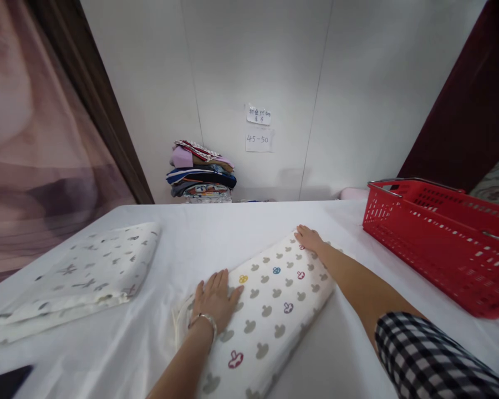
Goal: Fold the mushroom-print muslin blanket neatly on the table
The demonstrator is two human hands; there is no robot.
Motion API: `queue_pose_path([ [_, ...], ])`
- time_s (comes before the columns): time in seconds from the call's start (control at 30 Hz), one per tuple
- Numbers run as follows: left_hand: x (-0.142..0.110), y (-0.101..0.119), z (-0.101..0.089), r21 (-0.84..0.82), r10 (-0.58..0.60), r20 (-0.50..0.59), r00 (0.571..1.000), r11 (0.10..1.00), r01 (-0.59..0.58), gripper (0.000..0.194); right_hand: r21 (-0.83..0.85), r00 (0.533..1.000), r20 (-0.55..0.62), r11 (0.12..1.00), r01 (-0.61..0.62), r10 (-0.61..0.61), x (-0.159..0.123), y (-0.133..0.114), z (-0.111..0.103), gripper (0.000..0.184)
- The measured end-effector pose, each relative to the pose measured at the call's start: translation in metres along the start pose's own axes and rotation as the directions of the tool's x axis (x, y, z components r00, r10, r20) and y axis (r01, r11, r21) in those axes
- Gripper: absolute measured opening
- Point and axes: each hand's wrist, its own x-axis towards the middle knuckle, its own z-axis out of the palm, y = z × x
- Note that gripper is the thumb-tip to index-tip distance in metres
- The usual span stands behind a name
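A white cloth with a mushroom print lies folded into a long strip, slanting across the table in front of me. My left hand, with a bracelet at the wrist, rests flat on its left side, fingers spread. At the far right end, my right hand lies on the cloth's corner with fingers stretched out. Neither hand grips the fabric. Another folded white cloth with a dark plant-like print sits to the left, apart from my hands.
On the right stands a red plastic basket with metal handles. Behind the table's far edge rises a stack of folded fabrics. Paper notes hang on the wall. A dark flat object lies at the lower left. Curtains border the left side.
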Motion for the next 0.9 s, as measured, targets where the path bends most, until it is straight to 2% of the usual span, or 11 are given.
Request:
queue_pose_path([
  [0.17, -0.001, 0.001, -0.001, 0.010, 0.000, 0.005, 1.000, 1.000, 0.000, 0.072, 0.013, 1.000, 0.005, 1.000, -0.007, 0.007, 0.000, -0.004, -0.005, 0.043],
  [0.4, -0.001, 0.001, -0.003, 0.017, -0.003, 0.004, 1.000, 1.000, 0.003, 0.071, 0.019, 0.997, -0.081, 1.000, -0.019, 0.020, -0.017, -0.013, -0.005, 0.047],
  [0.6, 0.000, 0.000, -0.002, 0.013, 0.001, 0.005, 1.000, 1.000, -0.001, 0.072, 0.018, 1.000, -0.028, 1.000, 0.005, -0.005, -0.016, -0.011, -0.002, 0.038],
  [0.9, -0.001, 0.002, -0.004, 0.014, -0.007, 0.012, 1.000, 1.000, 0.007, 0.070, 0.046, 1.000, -0.002, 0.999, -0.016, 0.016, -0.009, -0.015, -0.009, 0.042],
])
